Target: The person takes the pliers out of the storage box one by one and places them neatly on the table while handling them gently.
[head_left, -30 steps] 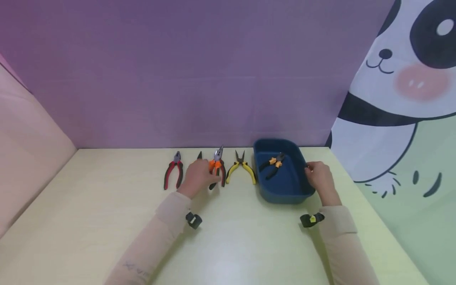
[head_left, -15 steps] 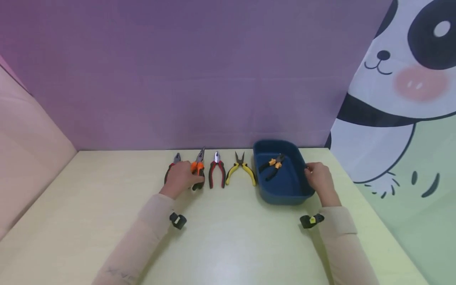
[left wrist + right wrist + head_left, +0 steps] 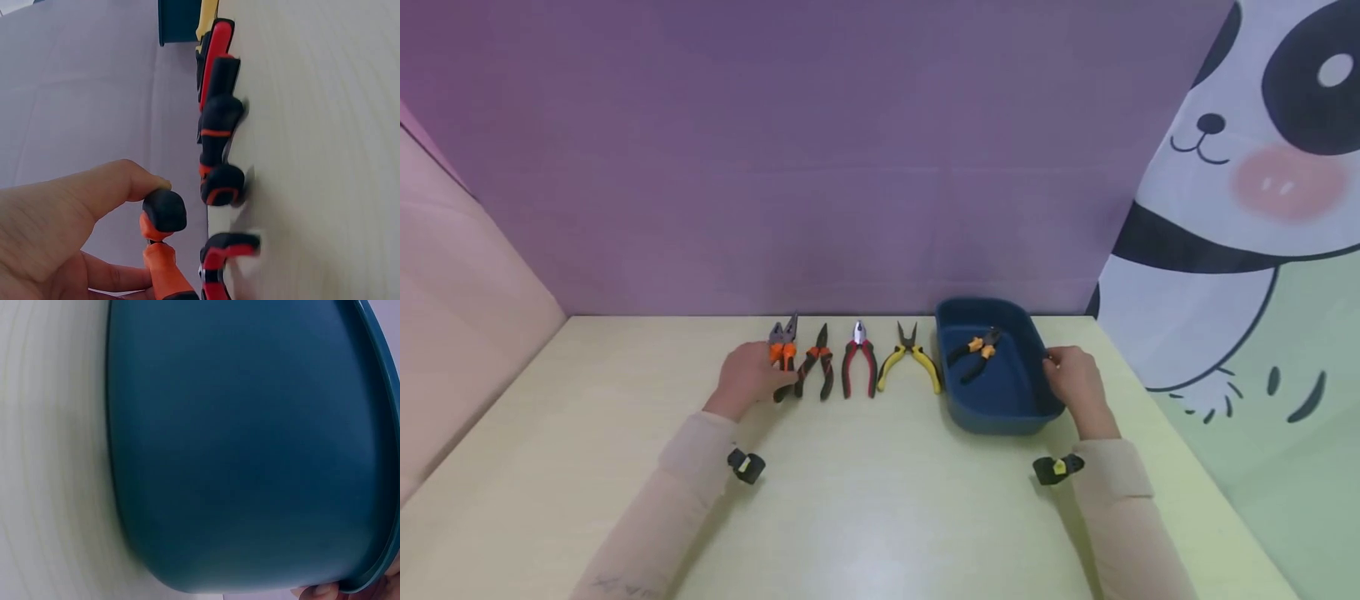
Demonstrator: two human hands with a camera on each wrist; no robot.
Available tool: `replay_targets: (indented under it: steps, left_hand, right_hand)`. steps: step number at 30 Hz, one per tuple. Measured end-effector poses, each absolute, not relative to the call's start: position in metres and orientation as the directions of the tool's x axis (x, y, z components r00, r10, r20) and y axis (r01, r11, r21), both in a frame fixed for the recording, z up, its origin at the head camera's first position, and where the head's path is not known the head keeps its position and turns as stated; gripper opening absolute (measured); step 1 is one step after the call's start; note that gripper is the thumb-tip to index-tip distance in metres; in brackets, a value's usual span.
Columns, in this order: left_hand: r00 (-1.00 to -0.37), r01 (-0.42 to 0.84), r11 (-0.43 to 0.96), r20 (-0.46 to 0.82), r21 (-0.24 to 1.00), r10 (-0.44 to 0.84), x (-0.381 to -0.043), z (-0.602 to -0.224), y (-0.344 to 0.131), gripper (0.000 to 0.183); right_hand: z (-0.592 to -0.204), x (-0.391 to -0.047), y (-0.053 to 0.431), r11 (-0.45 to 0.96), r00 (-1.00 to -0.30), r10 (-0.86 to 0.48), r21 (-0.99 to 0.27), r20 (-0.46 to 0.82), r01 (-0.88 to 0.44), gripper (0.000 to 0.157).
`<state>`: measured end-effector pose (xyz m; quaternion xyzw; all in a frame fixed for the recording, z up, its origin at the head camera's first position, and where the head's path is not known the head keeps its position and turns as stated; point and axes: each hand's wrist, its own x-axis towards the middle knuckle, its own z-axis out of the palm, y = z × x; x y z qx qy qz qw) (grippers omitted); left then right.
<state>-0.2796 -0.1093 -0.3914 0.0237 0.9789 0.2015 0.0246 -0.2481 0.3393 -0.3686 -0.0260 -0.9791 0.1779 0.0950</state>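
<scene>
My left hand (image 3: pixel 747 379) holds orange-and-black pliers (image 3: pixel 788 353) above the left end of a row of pliers. In the left wrist view, the thumb presses one handle of these pliers (image 3: pixel 164 269), clear of the table. Red-and-black pliers (image 3: pixel 215 272) lie just beneath, mostly hidden by my hand in the head view. To the right are black pliers with orange bands (image 3: pixel 817 358), another red-and-black pair (image 3: pixel 859 358) and yellow-handled pliers (image 3: pixel 909 358). My right hand (image 3: pixel 1072 379) grips the right rim of a blue bin (image 3: pixel 1000 422). Pliers with black and light-orange handles (image 3: pixel 980 353) lie inside it.
The pale wooden table (image 3: pixel 850 500) ends at a purple backdrop (image 3: pixel 752 167). A panda-printed panel (image 3: pixel 1210 317) stands along the right side, and a pale panel (image 3: pixel 467 317) along the left.
My left hand has moved left along the row with the orange-and-black pliers, uncovering the orange-banded black pair and covering the leftmost red-and-black pair. My right hand stays on the bin's rim.
</scene>
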Motion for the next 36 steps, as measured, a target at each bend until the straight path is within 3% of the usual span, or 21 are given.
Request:
replay_targets:
  steps: [36]
  left_hand:
    - [-0.990,-0.081,0.910,-0.138,0.407,-0.026,-0.283,-0.400,-0.172,0.041]
  right_hand:
    - [-0.370,-0.249,0.338,0.932,-0.979,0.100,-0.360,0.180,0.029,0.031]
